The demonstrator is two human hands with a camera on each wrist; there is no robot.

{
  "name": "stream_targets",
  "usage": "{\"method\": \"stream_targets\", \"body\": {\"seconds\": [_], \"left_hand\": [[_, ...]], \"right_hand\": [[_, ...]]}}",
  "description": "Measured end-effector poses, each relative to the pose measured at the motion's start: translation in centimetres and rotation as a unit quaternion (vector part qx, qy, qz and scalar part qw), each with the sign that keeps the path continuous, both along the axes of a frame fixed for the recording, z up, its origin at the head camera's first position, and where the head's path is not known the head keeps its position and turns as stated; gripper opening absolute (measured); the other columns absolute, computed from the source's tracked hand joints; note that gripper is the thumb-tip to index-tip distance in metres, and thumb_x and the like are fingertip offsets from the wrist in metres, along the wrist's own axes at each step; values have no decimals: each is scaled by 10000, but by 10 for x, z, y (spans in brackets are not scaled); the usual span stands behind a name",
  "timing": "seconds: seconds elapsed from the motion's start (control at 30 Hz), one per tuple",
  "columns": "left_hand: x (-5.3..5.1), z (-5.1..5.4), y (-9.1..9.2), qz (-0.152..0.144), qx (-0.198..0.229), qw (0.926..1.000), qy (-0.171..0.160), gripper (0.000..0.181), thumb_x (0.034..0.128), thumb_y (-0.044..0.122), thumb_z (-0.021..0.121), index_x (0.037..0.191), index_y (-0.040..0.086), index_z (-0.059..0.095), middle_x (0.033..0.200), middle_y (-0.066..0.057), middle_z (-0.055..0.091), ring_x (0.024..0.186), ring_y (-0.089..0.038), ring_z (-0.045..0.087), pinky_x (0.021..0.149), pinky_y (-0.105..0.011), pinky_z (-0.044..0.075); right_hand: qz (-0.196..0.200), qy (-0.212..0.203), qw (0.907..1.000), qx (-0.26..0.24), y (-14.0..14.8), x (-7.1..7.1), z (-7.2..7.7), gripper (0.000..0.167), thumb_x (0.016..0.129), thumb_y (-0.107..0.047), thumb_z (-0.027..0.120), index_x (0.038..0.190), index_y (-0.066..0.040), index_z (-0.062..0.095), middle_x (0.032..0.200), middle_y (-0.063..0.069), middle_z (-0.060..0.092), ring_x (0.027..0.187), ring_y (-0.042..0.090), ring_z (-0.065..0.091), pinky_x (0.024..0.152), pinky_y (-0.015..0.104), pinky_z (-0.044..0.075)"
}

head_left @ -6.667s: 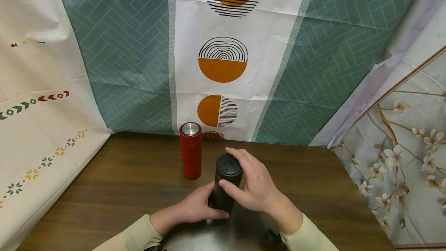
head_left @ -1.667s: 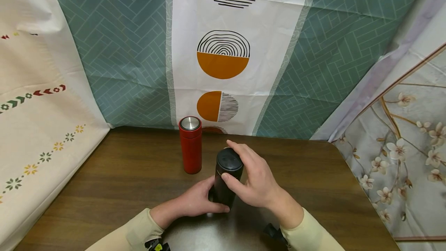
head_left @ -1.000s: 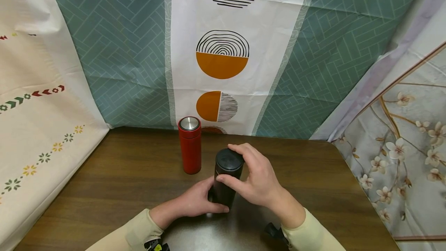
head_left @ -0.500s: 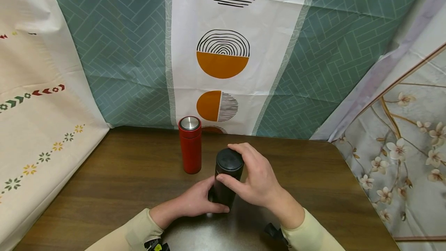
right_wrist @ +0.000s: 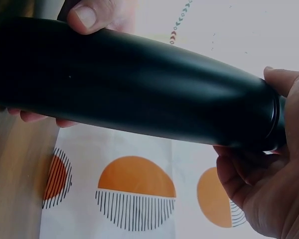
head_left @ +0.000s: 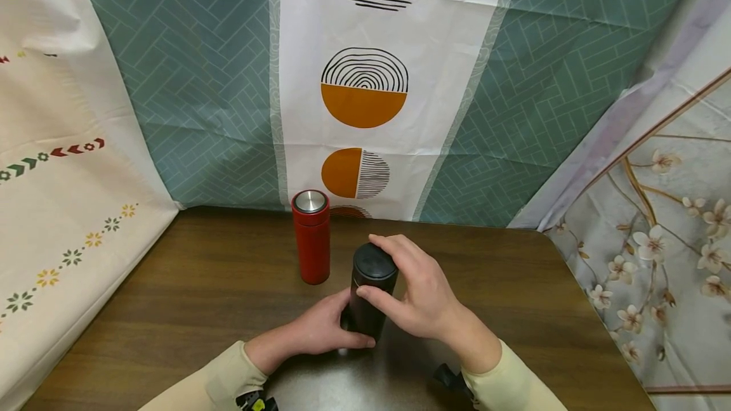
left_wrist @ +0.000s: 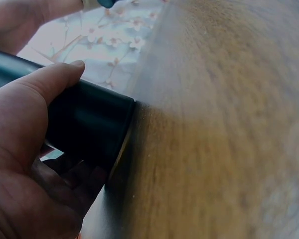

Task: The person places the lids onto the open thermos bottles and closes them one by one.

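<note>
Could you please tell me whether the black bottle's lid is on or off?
On: the head view shows the lid capping the black bottle; tightness I cannot tell.

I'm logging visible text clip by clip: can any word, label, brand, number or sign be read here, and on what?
No text can be read in any view.
Black flask: no lettering to be made out; part of it is covered.
Red flask: none visible.
Back cloth: printed shapes and lines, no words.
Left-wrist device: too small to tell.
</note>
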State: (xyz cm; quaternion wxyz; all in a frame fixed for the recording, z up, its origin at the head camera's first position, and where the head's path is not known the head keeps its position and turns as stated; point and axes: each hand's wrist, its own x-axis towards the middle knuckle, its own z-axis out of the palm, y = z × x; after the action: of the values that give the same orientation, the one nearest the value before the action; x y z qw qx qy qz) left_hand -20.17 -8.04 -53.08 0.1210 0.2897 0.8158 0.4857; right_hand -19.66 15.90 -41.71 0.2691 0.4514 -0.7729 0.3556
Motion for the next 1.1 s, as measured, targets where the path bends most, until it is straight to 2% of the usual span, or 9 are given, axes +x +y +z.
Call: {"method": "stream_targets", "body": {"seconds": [0.2, 0.43, 0.57, 0.7, 0.9, 1.1], "left_hand": [[1, 1, 0, -27, 71, 10000, -11, 752, 906, 415, 948, 1540, 345, 550, 1345, 135, 713, 1217, -116, 682, 1058, -411, 537], [1, 1, 0, -2, 10, 10000, -83, 786, 904, 462, 938, 1567, 373, 524, 1333, 156, 711, 1209, -103, 683, 1061, -409, 535], [2, 2, 0, 41, -34, 9999, -109, 782, 898, 460, 943, 1557, 362, 533, 1332, 148, 704, 1208, -108, 677, 1056, -417, 536], [3, 3, -1, 63, -16, 9999, -98, 765, 894, 438, 952, 1539, 361, 547, 1340, 137, 700, 1214, -115, 672, 1056, -416, 533], [2, 2, 0, 31, 74, 10000, -17, 738, 892, 431, 957, 1512, 370, 563, 1328, 150, 714, 1216, -111, 678, 1059, -398, 533], [2, 1, 0, 56, 50, 10000, 5, 728, 888, 426, 960, 1500, 354, 572, 1329, 147, 716, 1218, -114, 680, 1054, -405, 536]], "right_hand": [[-67, -33, 9999, -69, -1, 0, 0, 713, 969, -425, 892, 1518, -67, 612, 1277, 41, 696, 1112, 184, 690, 934, 320, 578], [-299, -43, 9994, -162, -3, 1, -1, 764, 890, -466, 962, 1448, -63, 630, 1239, 41, 684, 1080, 178, 684, 900, 281, 556], [-423, -86, 9989, -176, -3, 0, -1, 767, 851, -460, 992, 1412, -79, 634, 1219, 28, 681, 1065, 167, 678, 866, 305, 570], [-405, -47, 9991, -77, -4, -1, -3, 737, 898, -461, 950, 1431, -75, 619, 1243, 34, 680, 1089, 175, 679, 885, 353, 594], [-263, 5, 9996, 142, -3, -2, -4, 727, 985, -389, 835, 1572, -67, 551, 1348, 65, 682, 1162, 196, 676, 953, 408, 606], [-151, 31, 9998, 152, -3, -2, -3, 705, 1012, -396, 805, 1576, -62, 547, 1336, 61, 687, 1164, 194, 668, 954, 391, 601]]}}
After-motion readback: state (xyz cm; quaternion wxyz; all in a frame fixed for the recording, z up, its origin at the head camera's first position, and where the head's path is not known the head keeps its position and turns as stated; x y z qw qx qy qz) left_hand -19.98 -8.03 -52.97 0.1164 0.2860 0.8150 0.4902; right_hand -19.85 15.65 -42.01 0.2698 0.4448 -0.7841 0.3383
